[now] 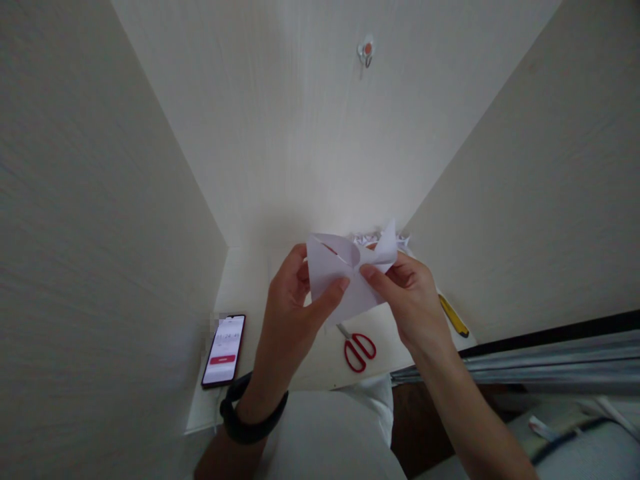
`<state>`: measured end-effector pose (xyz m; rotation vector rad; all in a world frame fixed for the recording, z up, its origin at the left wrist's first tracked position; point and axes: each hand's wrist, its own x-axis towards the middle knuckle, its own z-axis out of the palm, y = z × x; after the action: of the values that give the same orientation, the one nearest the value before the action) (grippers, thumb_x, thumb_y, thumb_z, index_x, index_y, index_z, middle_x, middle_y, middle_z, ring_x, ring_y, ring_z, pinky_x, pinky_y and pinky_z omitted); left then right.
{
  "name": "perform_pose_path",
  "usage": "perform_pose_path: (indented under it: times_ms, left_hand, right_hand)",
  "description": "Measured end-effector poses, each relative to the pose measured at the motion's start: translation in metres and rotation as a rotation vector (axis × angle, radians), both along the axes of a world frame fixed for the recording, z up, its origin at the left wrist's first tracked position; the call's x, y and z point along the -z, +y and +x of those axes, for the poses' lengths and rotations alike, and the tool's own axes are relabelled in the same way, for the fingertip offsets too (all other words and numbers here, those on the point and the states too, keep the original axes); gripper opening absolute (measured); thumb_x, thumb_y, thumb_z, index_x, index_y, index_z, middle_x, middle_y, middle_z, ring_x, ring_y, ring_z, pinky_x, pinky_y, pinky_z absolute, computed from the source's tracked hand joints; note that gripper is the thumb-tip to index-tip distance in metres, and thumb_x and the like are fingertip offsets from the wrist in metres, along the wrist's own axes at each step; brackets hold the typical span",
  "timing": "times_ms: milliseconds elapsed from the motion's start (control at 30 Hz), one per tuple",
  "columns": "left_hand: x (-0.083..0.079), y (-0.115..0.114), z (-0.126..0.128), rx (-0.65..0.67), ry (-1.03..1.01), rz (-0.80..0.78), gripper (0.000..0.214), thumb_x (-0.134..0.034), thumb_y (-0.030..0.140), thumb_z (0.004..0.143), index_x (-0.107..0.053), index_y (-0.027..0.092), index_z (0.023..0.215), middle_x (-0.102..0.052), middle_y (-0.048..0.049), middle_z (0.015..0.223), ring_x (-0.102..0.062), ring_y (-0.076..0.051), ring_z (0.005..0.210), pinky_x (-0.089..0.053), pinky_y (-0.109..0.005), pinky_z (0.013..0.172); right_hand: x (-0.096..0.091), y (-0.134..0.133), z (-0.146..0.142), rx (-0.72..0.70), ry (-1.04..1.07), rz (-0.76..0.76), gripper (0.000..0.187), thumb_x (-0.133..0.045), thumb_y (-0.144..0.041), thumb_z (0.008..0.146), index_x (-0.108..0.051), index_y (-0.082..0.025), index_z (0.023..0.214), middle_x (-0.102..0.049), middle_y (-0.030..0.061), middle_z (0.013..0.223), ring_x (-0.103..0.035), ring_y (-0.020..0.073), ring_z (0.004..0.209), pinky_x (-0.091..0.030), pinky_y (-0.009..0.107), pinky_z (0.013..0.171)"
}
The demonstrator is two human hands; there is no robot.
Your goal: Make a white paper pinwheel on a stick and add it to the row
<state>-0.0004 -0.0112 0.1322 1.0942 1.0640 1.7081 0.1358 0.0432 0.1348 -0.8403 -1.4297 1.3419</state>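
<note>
A white sheet of paper (345, 287), partly folded with slits and raised flaps, is held up above the desk between both hands. My left hand (300, 293) grips its left side, thumb pressed on the front and fingers behind. On the right side, my right hand (405, 287) pinches the paper near its middle, the thumb in front and the other fingers hidden behind. One pointed flap stands up at the upper right. Below the paper, red-handled scissors (359, 350) lie on the desk, their blades partly covered by the sheet.
A phone (224, 351) with a lit screen lies at the desk's left. Near the right wall is a yellow utility knife (454, 316). Crumpled white paper pieces (405, 241) sit behind my right hand. Walls enclose the desk (320, 373), and a hook (367, 53) hangs on the back wall.
</note>
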Motion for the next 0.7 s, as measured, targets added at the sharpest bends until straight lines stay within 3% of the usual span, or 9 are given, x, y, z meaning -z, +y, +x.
perform_pose_path:
  times_ms: [133, 400, 500, 700]
  left_hand:
    - [0.002, 0.000, 0.001, -0.060, 0.045, 0.068, 0.013, -0.068, 0.024, 0.083, -0.063, 0.021, 0.093, -0.069, 0.0002, 0.090, -0.065, -0.013, 0.084, -0.053, -0.021, 0.074]
    - [0.000, -0.001, 0.008, -0.362, 0.153, 0.225, 0.014, -0.067, 0.016, 0.083, -0.062, 0.021, 0.094, -0.068, -0.0003, 0.095, -0.067, -0.015, 0.090, -0.054, -0.028, 0.082]
    - [0.001, -0.001, 0.011, -0.456, 0.219, 0.301, 0.016, -0.065, 0.010, 0.083, -0.064, 0.022, 0.093, -0.068, 0.0005, 0.095, -0.066, -0.014, 0.092, -0.054, -0.027, 0.080]
    - [0.005, 0.006, 0.009, -0.641, 0.340, 0.551, 0.020, -0.069, 0.003, 0.075, -0.067, 0.021, 0.084, -0.063, 0.0028, 0.077, -0.059, -0.011, 0.073, -0.049, -0.023, 0.063]
  right_hand:
    - [0.000, -0.001, -0.001, -0.006, 0.050, -0.078, 0.018, -0.075, -0.035, 0.073, -0.072, -0.025, 0.088, -0.075, -0.0001, 0.082, -0.070, 0.0203, 0.078, -0.057, 0.033, 0.071]
    - [-0.004, -0.005, -0.001, -0.028, 0.137, -0.152, 0.011, -0.077, -0.031, 0.073, -0.074, -0.025, 0.083, -0.075, -0.0024, 0.072, -0.067, 0.0138, 0.059, -0.055, 0.025, 0.061]
    - [-0.005, -0.006, -0.001, -0.024, 0.149, -0.153, 0.013, -0.079, -0.029, 0.071, -0.075, -0.024, 0.083, -0.076, -0.0025, 0.073, -0.066, 0.0133, 0.058, -0.055, 0.024, 0.061]
    - [-0.004, -0.007, -0.002, 0.023, 0.146, -0.128, 0.013, -0.078, -0.031, 0.070, -0.075, -0.023, 0.080, -0.075, -0.0018, 0.071, -0.067, 0.0140, 0.059, -0.055, 0.023, 0.058]
